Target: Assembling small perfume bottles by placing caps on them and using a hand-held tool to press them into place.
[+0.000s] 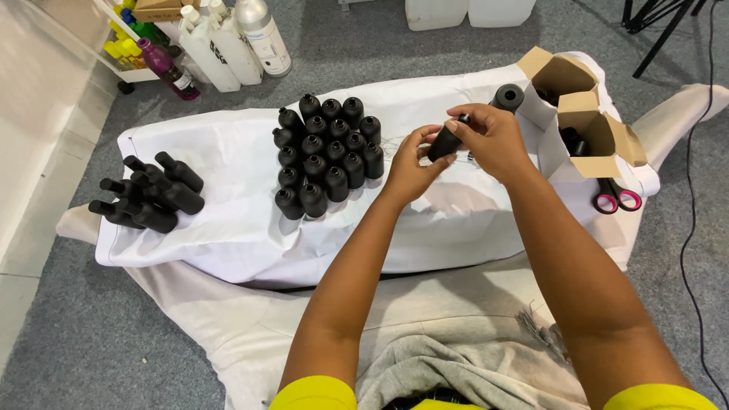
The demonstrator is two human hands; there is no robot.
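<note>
Both hands meet over a white cloth (228,220) spread on the floor. My left hand (410,163) grips the lower body of a small black bottle (443,143), held tilted. My right hand (493,137) pinches the bottle's neck and top from above. To the left of the hands, several upright black bottles (326,156) stand packed in a tight cluster. A pile of black bottles lying on their sides (148,193) rests at the cloth's left edge. A black cylinder (507,97) stands just behind my right hand.
Two open cardboard boxes (588,121) with dark items inside sit at the right. Pink-handled scissors (616,199) lie beside them. White plastic jugs (228,45) and coloured bottles (163,64) stand at the back left. A black cable (695,190) runs along the grey carpet.
</note>
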